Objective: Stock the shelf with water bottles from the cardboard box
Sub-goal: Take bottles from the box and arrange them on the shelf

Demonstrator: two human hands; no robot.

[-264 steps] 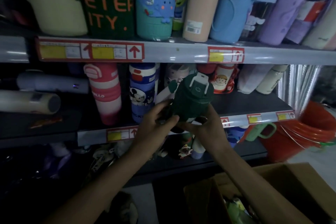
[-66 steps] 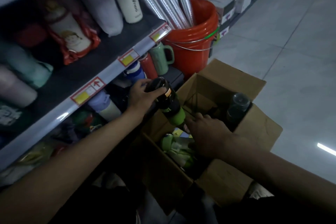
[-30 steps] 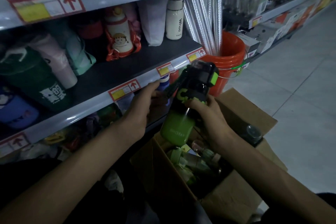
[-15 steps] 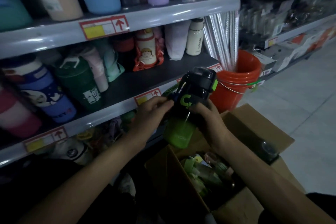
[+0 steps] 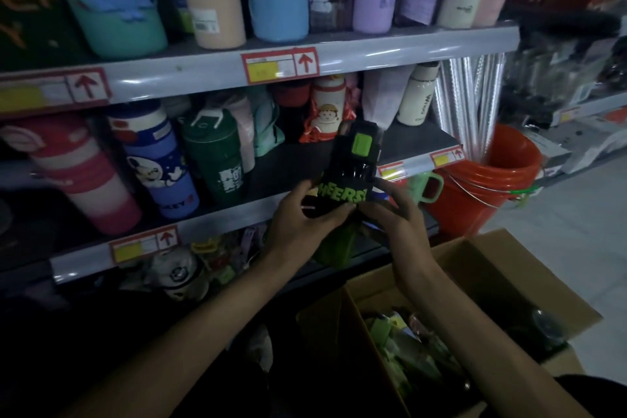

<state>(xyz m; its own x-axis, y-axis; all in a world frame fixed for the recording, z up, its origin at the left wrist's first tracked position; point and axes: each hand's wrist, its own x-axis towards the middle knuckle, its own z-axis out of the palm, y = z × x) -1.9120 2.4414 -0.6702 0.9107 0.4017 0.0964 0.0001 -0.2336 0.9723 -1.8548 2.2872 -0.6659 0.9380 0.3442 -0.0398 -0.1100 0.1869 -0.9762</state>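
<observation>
While left hand (image 5: 302, 220) and right hand (image 5: 397, 219) curl fingers round it, the blocky-capped black-green bottle (image 5: 353, 163) stands upright.

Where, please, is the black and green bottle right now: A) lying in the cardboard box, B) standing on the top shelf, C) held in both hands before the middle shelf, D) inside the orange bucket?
C: the left hand and the right hand both grip the black and green bottle in front of the middle shelf.

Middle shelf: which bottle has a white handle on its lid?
The dark green bottle with white print, standing just right of the blue cartoon bottle. Its neighbours show no such handle.
</observation>
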